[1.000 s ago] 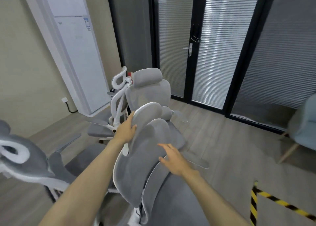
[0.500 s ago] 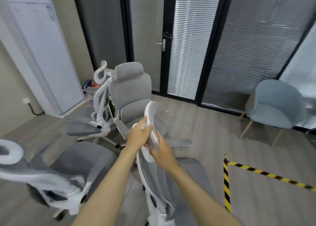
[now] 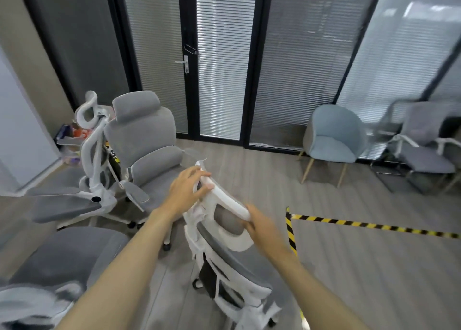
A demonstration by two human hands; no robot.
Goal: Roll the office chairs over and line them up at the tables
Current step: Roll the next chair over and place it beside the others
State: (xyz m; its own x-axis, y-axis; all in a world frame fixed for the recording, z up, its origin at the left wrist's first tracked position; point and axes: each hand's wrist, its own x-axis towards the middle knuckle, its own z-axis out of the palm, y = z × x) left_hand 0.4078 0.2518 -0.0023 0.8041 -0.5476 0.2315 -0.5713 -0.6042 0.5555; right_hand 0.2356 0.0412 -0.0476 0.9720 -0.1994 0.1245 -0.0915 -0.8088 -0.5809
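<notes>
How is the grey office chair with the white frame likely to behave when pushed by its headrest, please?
The grey white-framed office chair probably rolls easily; a castor shows beneath it. Held high at the white headrest by left hand and right hand, it may tilt or swivel.

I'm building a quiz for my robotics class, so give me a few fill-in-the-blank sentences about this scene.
The left hand and right hand both grip the office chair by its white ____.
The armchair on wooden legs is light ____.
The floor tape is striped yellow and ____.
Missing words: headrest; blue; black.
</notes>
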